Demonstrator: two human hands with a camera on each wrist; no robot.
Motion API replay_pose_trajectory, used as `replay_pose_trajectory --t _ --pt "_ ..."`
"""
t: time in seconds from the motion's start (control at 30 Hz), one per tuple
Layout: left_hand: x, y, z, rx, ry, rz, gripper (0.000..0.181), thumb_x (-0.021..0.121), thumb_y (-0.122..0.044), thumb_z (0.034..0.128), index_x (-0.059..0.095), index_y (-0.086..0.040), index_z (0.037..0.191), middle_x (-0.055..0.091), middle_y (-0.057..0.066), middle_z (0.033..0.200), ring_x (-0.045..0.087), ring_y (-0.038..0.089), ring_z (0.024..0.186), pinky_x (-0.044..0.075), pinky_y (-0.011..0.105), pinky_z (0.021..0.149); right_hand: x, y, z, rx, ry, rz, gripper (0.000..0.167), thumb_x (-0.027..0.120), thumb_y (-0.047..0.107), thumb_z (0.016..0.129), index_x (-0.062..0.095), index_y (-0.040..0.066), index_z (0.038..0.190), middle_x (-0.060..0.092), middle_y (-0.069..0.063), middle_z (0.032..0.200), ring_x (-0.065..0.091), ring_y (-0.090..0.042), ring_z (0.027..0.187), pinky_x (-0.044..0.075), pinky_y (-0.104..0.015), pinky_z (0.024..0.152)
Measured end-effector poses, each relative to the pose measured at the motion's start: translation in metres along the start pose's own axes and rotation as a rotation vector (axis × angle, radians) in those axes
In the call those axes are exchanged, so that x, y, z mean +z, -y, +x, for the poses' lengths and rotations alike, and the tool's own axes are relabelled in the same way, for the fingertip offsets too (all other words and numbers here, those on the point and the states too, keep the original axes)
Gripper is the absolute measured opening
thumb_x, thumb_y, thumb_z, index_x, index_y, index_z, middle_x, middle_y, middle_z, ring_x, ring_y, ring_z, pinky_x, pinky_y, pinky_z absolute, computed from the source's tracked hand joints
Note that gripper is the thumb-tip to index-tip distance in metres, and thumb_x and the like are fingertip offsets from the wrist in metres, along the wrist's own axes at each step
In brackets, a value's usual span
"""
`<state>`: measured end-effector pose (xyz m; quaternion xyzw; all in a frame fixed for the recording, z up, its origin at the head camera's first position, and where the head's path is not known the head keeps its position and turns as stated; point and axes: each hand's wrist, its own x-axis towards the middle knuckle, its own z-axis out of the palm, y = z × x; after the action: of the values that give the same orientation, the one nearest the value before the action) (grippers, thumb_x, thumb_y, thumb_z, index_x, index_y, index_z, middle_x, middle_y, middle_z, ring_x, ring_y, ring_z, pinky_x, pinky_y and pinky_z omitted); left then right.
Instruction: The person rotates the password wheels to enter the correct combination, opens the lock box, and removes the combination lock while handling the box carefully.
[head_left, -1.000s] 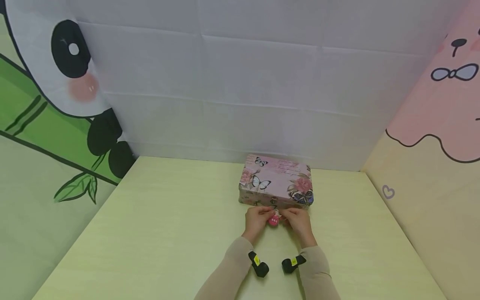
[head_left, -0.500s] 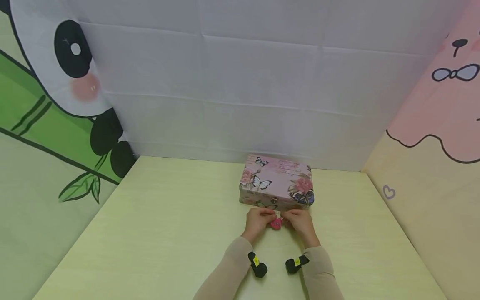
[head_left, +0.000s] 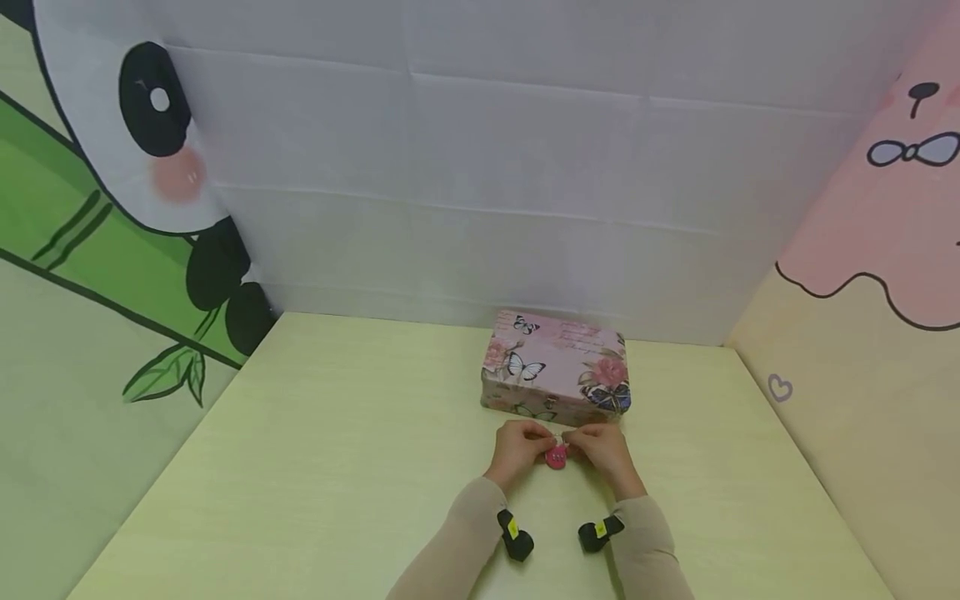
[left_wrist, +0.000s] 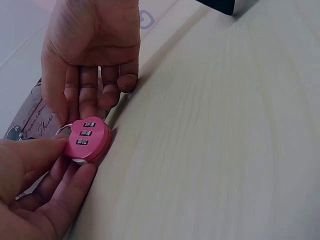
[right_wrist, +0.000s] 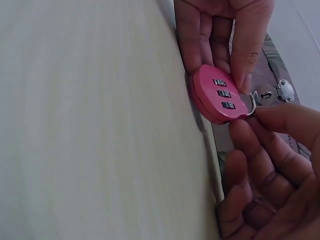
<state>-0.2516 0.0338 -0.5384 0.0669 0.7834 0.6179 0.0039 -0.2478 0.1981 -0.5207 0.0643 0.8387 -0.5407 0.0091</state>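
Note:
A pink combination padlock (head_left: pixel 556 457) with three number dials (left_wrist: pixel 85 133) is held between both hands, just in front of a flowered box (head_left: pixel 555 354). My left hand (head_left: pixel 517 450) pinches the padlock's body between thumb and fingers. With thumb and forefinger, my right hand (head_left: pixel 606 454) pinches the metal shackle (right_wrist: pixel 252 104). One end of the shackle seems to be under the fingertips, so I cannot tell whether it is locked. A silver clasp (right_wrist: pixel 272 94) on the box front shows behind the padlock in the right wrist view; the padlock is apart from it.
The box, printed with butterflies and roses, has its lid down near the white back wall (head_left: pixel 480 167). The pale yellow table (head_left: pixel 360 442) spreads out on both sides. Each wrist carries a black camera (head_left: pixel 517 542). Printed cloth walls stand left and right.
Both hands and the padlock have shifted slightly toward me and right, a little farther from the box. My right forearm has moved slightly outward. The box stays in place.

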Motion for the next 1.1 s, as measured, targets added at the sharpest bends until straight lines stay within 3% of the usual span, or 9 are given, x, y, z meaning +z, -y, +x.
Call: replay_pose_trajectory --t 0.17,0.43,0.63,0.9,1.1 --pt "0.000 -0.002 -0.004 -0.035 0.042 -0.016 0.005 0.078 -0.002 0.0834 0.075 0.002 0.082 0.070 0.003 0.073 0.065 0.009 0.060 0.054 0.023 0.055 -0.004 0.001 -0.003 -0.018 0.037 -0.083 0.018 0.073 0.012 0.085 0.075 -0.003 0.074 0.066 -0.005 0.061 0.053 -0.013 0.057 0.041 -0.027 0.052" --pt "0.004 -0.007 -0.012 -0.034 0.001 0.068 0.006 0.079 0.000 0.0812 0.074 0.000 0.077 0.068 0.000 0.067 0.057 0.005 0.052 0.048 0.019 0.048 -0.006 -0.003 -0.004 -0.044 0.101 -0.150 0.016 0.075 0.011 0.082 0.074 0.000 0.070 0.064 -0.003 0.059 0.052 -0.012 0.056 0.041 -0.027 0.051" --pt "0.006 -0.008 -0.018 -0.005 -0.021 0.128 0.005 0.079 0.000 0.0804 0.076 -0.001 0.077 0.068 -0.001 0.067 0.053 0.002 0.049 0.046 0.018 0.046 -0.007 -0.003 -0.007 -0.038 0.125 -0.162 0.012 0.077 0.010 0.078 0.075 0.001 0.072 0.065 -0.003 0.059 0.051 -0.011 0.056 0.040 -0.026 0.051" --pt "0.005 -0.004 -0.024 0.037 -0.007 0.088 0.004 0.078 0.001 0.0812 0.075 0.002 0.080 0.070 0.001 0.069 0.058 0.005 0.051 0.048 0.019 0.047 -0.008 -0.003 -0.008 -0.066 0.170 -0.175 0.010 0.078 0.009 0.076 0.076 0.001 0.071 0.065 -0.003 0.059 0.052 -0.012 0.056 0.040 -0.027 0.052" --pt "0.003 -0.007 -0.029 0.050 -0.012 0.097 0.007 0.078 0.004 0.0789 0.073 0.003 0.084 0.069 0.003 0.064 0.052 0.004 0.044 0.043 0.019 0.044 -0.008 -0.001 -0.010 -0.091 0.208 -0.176 0.010 0.077 0.009 0.076 0.076 -0.001 0.074 0.067 -0.004 0.061 0.053 -0.012 0.058 0.042 -0.027 0.054"
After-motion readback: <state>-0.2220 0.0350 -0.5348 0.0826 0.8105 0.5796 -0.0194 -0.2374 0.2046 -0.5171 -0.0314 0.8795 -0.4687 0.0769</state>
